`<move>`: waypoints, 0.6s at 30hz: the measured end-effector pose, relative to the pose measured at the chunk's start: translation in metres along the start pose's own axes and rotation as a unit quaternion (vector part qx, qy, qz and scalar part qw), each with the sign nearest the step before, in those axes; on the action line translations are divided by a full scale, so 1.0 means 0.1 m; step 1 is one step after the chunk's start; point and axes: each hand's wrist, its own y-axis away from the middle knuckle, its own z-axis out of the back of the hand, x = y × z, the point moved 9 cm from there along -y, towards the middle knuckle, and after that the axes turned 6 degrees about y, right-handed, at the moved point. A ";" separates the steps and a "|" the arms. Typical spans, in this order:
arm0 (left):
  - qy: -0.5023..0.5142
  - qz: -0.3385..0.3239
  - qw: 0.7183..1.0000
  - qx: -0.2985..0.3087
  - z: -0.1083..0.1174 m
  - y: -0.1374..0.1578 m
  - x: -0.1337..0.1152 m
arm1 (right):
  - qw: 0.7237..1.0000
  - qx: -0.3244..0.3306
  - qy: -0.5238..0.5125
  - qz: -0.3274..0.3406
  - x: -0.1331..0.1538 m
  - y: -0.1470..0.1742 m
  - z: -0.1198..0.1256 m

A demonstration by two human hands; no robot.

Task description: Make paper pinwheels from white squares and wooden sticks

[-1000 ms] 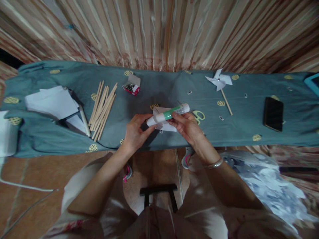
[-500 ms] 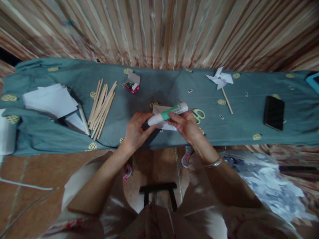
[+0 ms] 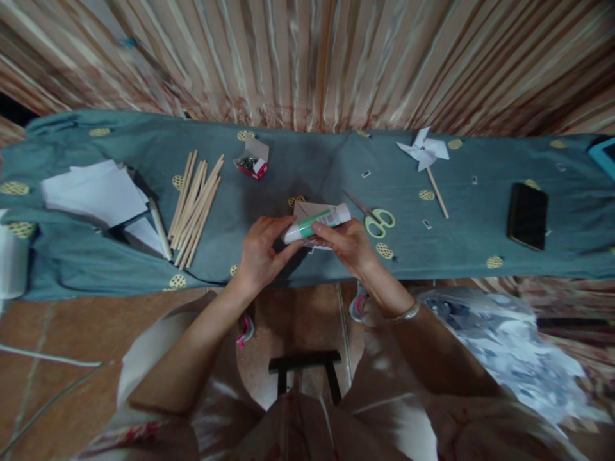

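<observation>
Both hands hold a glue stick, white with a green label, slightly tilted above the table. My left hand is closed on its white left end. My right hand grips the labelled body, thumb on top. Beneath the glue stick lies a piece of white paper, partly covered by it and by my hands. Just right of my right hand, scissors with light green handles rest on the cloth.
Wooden sticks, white paper sheets and a white pen-like tool lie left. A small open box of metal pieces stands behind. To the right are a paper pinwheel and a dark phone. A green cloth covers the table.
My right hand has moved left with the glue stick body, toward my left hand, and the stick spans a shorter length. The scissors show more fully. My left hand has barely moved.
</observation>
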 end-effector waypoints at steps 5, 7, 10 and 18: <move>-0.003 0.017 1.000 0.005 0.01 -0.02 0.04 | 1.000 0.014 0.019 0.014 0.04 0.00 0.00; -0.012 0.039 0.999 -0.004 0.06 -0.04 0.11 | 0.998 0.003 0.048 0.037 0.09 -0.01 0.10; -0.044 0.076 0.996 -0.029 0.21 -0.05 0.27 | 0.986 -0.038 0.130 0.100 0.21 -0.01 0.35; -0.185 0.088 0.978 -0.032 0.51 -0.06 0.61 | 0.813 -0.025 0.519 0.262 0.40 0.24 0.46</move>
